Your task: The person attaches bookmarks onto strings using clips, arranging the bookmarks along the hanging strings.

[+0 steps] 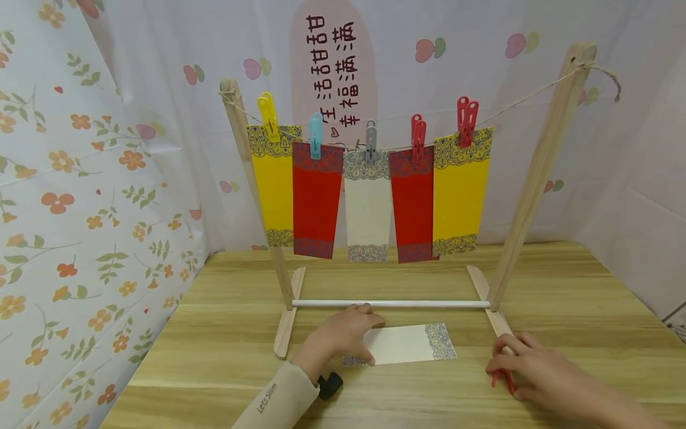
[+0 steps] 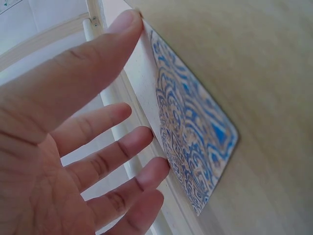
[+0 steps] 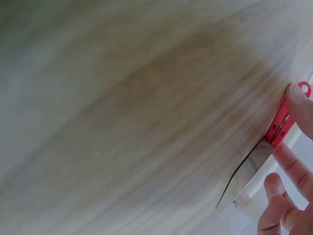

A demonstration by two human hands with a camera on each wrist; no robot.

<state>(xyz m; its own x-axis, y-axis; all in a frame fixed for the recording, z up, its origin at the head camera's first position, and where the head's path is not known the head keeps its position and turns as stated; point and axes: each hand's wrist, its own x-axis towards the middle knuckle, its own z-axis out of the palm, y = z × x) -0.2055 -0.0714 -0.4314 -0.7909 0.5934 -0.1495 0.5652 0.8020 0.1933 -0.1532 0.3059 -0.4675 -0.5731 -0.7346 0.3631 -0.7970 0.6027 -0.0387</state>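
A white card (image 1: 402,344) with patterned ends lies flat on the wood-grain table. My left hand (image 1: 345,335) spans its left part, thumb at the near long edge and fingertips at the far one. The left wrist view shows the card's blue paisley border (image 2: 183,122) beyond the thumb, with two fingertips against the opposite edge. To the right, beside the rack's right foot, my right hand (image 1: 543,372) pinches a red clothespin (image 1: 504,381). In the right wrist view the clothespin (image 3: 281,120) sits between thumb and index finger, low over the tabletop.
A wooden rack with two posts (image 1: 541,179) and a white crossbar (image 1: 391,304) stands behind the hands. From its twine (image 1: 527,95) hang yellow (image 1: 461,199), red (image 1: 316,199) and white (image 1: 368,208) cards on coloured clothespins. A floral curtain (image 1: 96,238) flanks the left.
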